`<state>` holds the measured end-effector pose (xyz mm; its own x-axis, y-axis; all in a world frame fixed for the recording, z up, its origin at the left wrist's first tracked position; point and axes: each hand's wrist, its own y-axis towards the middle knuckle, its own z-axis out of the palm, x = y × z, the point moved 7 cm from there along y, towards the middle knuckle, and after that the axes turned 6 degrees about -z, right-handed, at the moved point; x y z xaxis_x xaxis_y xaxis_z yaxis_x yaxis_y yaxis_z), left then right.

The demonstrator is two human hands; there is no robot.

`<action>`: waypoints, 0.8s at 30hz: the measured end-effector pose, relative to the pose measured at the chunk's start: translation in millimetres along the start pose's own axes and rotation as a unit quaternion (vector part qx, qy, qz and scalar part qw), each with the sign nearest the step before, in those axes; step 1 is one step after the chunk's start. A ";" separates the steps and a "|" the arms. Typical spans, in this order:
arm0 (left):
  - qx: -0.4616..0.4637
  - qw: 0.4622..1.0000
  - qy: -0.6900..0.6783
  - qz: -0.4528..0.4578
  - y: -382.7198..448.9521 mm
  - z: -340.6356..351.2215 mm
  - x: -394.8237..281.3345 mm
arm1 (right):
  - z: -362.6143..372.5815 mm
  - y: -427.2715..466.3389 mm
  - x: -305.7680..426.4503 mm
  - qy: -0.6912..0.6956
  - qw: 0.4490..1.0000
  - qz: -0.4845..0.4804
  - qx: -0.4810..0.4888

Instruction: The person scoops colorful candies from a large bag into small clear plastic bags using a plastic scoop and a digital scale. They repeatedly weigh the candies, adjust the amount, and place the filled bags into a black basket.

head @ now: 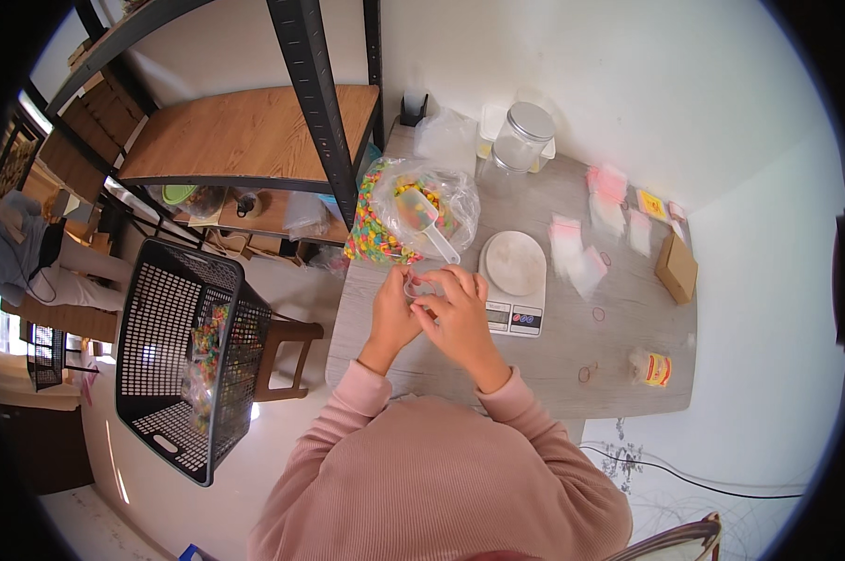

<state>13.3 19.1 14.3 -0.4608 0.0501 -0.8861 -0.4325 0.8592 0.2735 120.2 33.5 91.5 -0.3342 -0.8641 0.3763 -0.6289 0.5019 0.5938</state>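
Both of my hands meet above the table edge, between the candy-filled bag and the scale. My left hand (395,313) and my right hand (457,315) hold the rim of a small clear plastic bag (419,286) between their fingertips. Just beyond them lies a large open plastic bag of colourful candies (387,217), with a clear plastic scoop (428,223) resting on it. To the right of my hands stands a white digital kitchen scale (513,270), its round plate bare. Small zip bags (569,245) lie in a loose pile right of the scale.
A black plastic crate (215,393) with candy packs stands on a brown stool (282,357) at left, beside a metal shelf (317,105). Clear jars (524,137) stand at the back. A cardboard box (676,269) and rubber bands (598,314) lie at right. Another person (26,252) is far left.
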 end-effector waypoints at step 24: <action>-0.114 0.914 -0.312 -0.235 12.5 14.9 69.5 | 94.3 -37.0 -200.9 0.404 0.757 0.511 -0.063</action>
<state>-12.6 40.9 -49.4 0.3178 0.0443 -0.9471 -0.6514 0.7360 -0.1842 144.4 184.9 -73.2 -0.0312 0.2564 0.9661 -0.2442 0.9353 -0.2561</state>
